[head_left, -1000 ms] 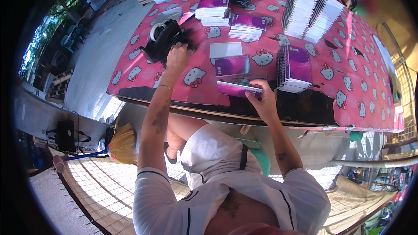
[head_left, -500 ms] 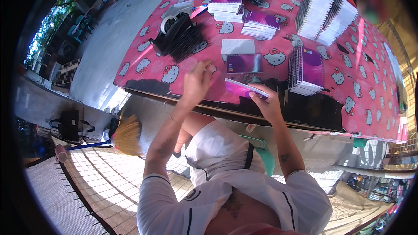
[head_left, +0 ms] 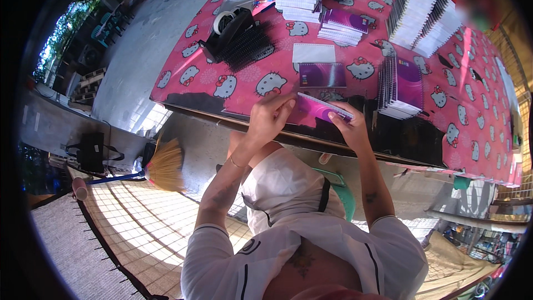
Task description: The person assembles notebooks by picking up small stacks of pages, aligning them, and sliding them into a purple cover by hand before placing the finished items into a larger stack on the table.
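Note:
I hold a thin purple booklet (head_left: 317,110) flat above the near edge of the table (head_left: 183,86), which has a pink cartoon-cat cloth. My left hand (head_left: 267,118) grips the booklet's left end with thumb and fingers. My right hand (head_left: 348,128) pinches its right end from below. Just behind the booklet lie a purple cover (head_left: 322,74) and a white sheet (head_left: 313,53). A pile of black comb spines (head_left: 248,50) and a tape dispenser (head_left: 225,28) sit to the far left.
Stacks of purple notebooks (head_left: 398,83) stand to the right, more stacks (head_left: 340,24) and tall piles of white-edged pads (head_left: 425,19) at the back. Under the table are a broom (head_left: 161,166), a black bag (head_left: 91,150) and a green stool (head_left: 341,189).
My left hand has come back from the black spines at the far left to the booklet and now grips its left end. My right hand kept holding the booklet.

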The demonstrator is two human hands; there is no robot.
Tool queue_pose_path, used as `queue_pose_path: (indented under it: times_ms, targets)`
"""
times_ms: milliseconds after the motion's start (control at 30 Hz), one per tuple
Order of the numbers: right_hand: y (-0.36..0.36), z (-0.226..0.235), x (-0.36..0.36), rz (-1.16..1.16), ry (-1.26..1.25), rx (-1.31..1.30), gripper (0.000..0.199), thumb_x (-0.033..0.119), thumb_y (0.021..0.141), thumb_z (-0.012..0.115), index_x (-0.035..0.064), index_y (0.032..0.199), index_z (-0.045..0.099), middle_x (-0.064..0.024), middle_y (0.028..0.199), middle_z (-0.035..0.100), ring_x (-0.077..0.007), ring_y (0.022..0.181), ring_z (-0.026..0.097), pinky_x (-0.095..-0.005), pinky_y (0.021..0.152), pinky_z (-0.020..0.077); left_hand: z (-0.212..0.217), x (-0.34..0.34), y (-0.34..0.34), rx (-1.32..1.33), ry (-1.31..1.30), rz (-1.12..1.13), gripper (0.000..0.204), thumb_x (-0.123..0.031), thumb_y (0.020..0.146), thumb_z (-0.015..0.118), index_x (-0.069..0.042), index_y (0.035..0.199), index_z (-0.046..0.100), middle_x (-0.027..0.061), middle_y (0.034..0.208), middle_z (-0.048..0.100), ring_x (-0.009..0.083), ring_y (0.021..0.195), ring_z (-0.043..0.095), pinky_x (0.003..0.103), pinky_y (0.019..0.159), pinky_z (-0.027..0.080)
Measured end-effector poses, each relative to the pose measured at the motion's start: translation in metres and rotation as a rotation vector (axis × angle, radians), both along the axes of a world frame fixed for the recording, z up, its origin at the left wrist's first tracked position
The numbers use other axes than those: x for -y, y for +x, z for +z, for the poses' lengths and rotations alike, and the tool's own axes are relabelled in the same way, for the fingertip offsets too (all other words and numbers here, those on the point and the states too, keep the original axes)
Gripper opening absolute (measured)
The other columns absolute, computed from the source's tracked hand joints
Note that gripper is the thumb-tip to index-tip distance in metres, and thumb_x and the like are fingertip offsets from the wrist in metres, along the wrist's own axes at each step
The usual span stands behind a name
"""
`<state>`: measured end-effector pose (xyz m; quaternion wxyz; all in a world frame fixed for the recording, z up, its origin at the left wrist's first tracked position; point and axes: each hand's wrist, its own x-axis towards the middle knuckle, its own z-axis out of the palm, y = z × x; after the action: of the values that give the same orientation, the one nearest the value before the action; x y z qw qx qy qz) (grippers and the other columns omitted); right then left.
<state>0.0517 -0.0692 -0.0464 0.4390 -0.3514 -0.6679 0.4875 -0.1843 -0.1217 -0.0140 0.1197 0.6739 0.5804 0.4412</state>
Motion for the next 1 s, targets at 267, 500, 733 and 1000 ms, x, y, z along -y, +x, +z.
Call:
queue_pose_path:
  times_ms: [267, 500, 733, 1000]
  targets:
    - [0.002, 0.003, 0.001, 0.026, 0.01, 0.033, 0.025, 0.007, 0.091, 0.067, 0.0008, 0.115, 0.067, -0.0069, 0.099, 0.071, -0.0093, 0.089, 0.062, -0.0253, 0.081, 0.0492, 0.008, -0.02, -0.015, -0.042, -0.061, -0.105, 0.019, -0.016, 0.095, 0.063, 0.002, 0.099, 0.066, 0.0131, 0.083, 0.065, 0.0214, 0.072, 0.064, 0.032, 0.063, 0.05]
    - [0.002, 0.0, 0.001, 0.071, 0.024, 0.018, 0.025, 0.01, 0.093, 0.066, 0.0001, 0.116, 0.066, -0.0082, 0.098, 0.071, -0.0101, 0.089, 0.062, -0.0265, 0.082, 0.0491, 0.02, -0.032, -0.027, -0.039, -0.132, -0.368, 0.023, -0.016, 0.089, 0.071, -0.001, 0.105, 0.067, 0.0127, 0.091, 0.063, 0.0251, 0.081, 0.064, 0.034, 0.072, 0.051]
    - [0.008, 0.004, 0.0, 0.08, 0.059, -0.031, 0.025, 0.009, 0.093, 0.065, -0.0016, 0.116, 0.066, -0.0091, 0.102, 0.071, -0.012, 0.09, 0.063, -0.0278, 0.084, 0.0496, 0.024, -0.042, -0.019, -0.137, -0.074, -0.462, 0.019, -0.012, 0.09, 0.07, -0.002, 0.105, 0.066, 0.007, 0.086, 0.062, 0.0203, 0.079, 0.062, 0.032, 0.067, 0.049]
    - [0.008, 0.007, 0.001, 0.152, 0.004, 0.005, 0.028, 0.012, 0.093, 0.066, 0.0, 0.118, 0.067, -0.0085, 0.104, 0.071, -0.0115, 0.093, 0.063, -0.0276, 0.084, 0.0492, 0.027, -0.041, -0.037, 0.291, -0.575, -0.433, 0.022, -0.023, 0.102, 0.055, -0.001, 0.103, 0.061, -0.0009, 0.069, 0.051, 0.0063, 0.062, 0.049, 0.023, 0.052, 0.037]
